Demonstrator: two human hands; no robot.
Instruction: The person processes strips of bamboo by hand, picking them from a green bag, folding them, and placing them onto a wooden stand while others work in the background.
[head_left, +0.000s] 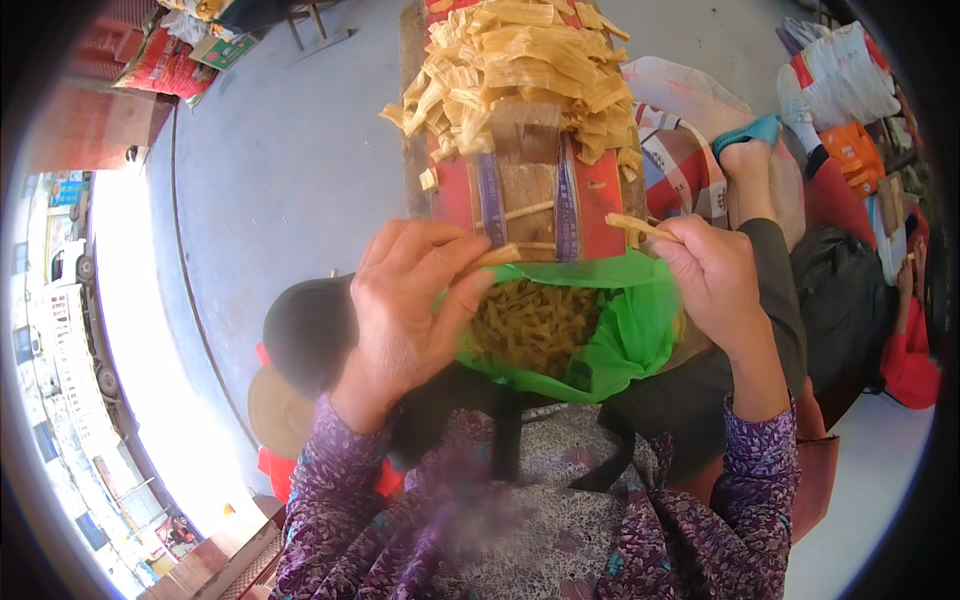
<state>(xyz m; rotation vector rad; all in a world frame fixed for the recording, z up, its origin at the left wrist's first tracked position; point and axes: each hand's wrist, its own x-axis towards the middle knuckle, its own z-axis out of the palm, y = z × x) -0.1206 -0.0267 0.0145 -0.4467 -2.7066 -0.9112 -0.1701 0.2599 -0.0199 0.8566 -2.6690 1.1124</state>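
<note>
Between the thumb and fingers of my left hand (420, 300) is a short, yellowish rolled dried strip (501, 256), held above the left rim of a green plastic bag (634, 330). My right hand (716, 281) pinches a longer narrow strip (637, 225) above the bag's right side. The open bag lies at my lap, holding many small cut brownish pieces (536, 319). Beyond it, flat dried strips (540, 60) are heaped on a red and wooden bench (450, 184). A wooden block (525, 127) stands against the heap, with purple printed bands (491, 196) and thin sticks on the near side.
At the right, another person's bare foot with a teal slipper (750, 136) is beside a translucent plastic sack (690, 90). A black bag (840, 292) and a person's red sleeve (909, 352) are farther right. A straw-coloured round item (277, 409) lies left of my lap.
</note>
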